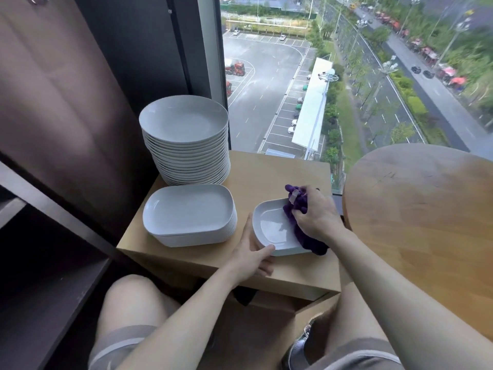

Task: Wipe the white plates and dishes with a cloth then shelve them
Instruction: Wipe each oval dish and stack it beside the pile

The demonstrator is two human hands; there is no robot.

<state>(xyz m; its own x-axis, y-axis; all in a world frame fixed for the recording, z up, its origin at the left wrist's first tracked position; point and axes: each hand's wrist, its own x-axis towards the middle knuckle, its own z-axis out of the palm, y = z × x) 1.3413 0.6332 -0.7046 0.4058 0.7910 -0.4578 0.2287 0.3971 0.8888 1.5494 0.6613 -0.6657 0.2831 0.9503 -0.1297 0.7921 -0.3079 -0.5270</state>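
Observation:
A white rectangular dish (272,228) lies on the small wooden table (269,169), near its front right corner. My left hand (252,259) holds the dish's near left edge, thumb over the rim. My right hand (314,214) grips a bunched purple cloth (300,222) and presses it into the dish's right side. A stack of white rectangular dishes (190,214) sits to the left. Behind it rises a tall stack of round white plates (185,140).
A dark shelf unit (50,268) with open compartments stands at the left, beside a brown curtain (53,89). A round wooden table (426,225) is close on the right. A floor-to-ceiling window (346,76) lies directly behind the small table. My knees are below.

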